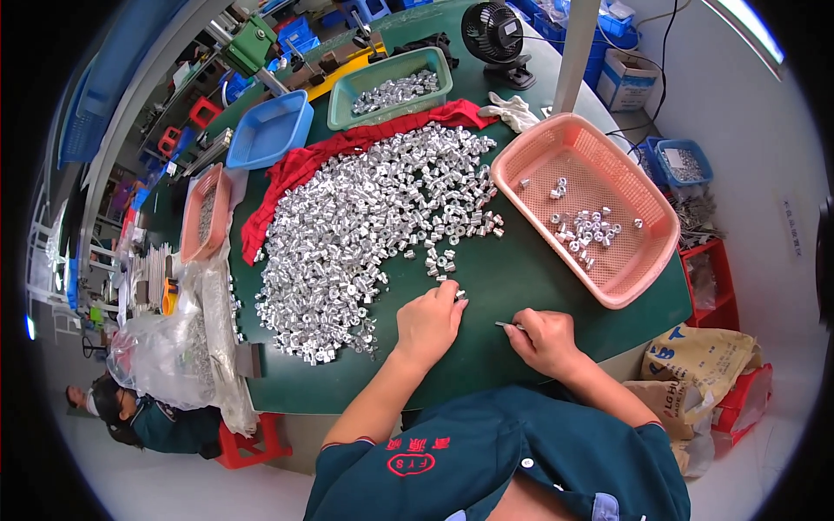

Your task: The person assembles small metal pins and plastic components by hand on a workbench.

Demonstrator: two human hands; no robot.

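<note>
The left hand point(427, 323) is resting at the centre of the frame on a dark green tabletop point(473, 373), its fingers curling closed and pinching a small silver metal piece point(461, 295). The right hand point(543, 340), right of centre, is keeping its fingers bent inward, thumb and forefinger gripping a slim grey object point(502, 324); its full shape is hiding inside the hand. A broad heap of small shiny silver metal parts point(347, 226) is spreading left of centre, while a salmon-pink perforated plastic basket point(645, 233) is holding similar pieces at upper right.
</note>
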